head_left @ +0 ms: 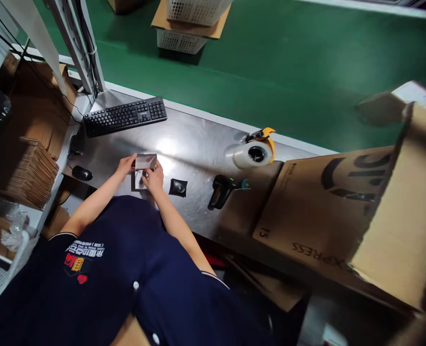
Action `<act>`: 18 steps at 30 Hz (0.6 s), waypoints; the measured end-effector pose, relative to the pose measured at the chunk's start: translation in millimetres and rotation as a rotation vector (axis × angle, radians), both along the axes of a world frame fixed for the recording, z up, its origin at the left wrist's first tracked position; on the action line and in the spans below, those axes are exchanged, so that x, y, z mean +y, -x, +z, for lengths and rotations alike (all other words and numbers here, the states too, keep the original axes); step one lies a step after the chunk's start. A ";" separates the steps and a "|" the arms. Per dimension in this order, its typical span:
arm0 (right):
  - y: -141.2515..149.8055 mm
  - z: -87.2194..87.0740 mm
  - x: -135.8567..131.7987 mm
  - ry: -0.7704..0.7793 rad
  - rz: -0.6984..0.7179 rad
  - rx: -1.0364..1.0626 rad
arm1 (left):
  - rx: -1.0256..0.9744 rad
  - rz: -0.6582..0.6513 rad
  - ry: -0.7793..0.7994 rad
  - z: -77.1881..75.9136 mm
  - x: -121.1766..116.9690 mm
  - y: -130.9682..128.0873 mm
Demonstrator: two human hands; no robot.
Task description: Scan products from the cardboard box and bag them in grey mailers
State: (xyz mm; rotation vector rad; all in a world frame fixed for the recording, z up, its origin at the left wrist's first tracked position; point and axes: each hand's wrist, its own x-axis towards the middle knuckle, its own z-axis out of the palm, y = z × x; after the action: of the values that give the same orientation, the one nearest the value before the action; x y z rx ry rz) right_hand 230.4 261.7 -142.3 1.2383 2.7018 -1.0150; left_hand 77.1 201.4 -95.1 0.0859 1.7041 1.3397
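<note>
A small open box [146,162] with its lid raised is between my hands at the near edge of the metal bench. My left hand [126,166] pinches the left side of this box. On the right side, my right hand [155,178] has its fingers closed round the edge, with the thumb side over the opening. Something white shows inside, too small to make out. Just right of my right hand lies a flat black square packet [178,188], touched by neither hand.
A black keyboard [126,115] and a mouse [82,173] lie to the left. Rightward are a handheld scanner [220,191], a tape dispenser [254,154] and a large cardboard carton [306,202]. Beyond the bench runs a green belt [288,72] carrying white baskets [180,42]. Flattened cardboard [32,170] is stacked at left.
</note>
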 end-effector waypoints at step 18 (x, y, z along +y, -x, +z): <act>-17.2 -56.5 -13.7 0.074 -0.040 0.278 | 0.164 -0.105 -0.141 -19.9 -13.0 -1.0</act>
State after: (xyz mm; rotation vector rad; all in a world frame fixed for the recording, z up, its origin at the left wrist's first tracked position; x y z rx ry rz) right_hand 247.6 248.0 -198.8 1.2263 2.8141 -1.3733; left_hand 78.0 188.4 -115.0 0.3703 1.7124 1.4042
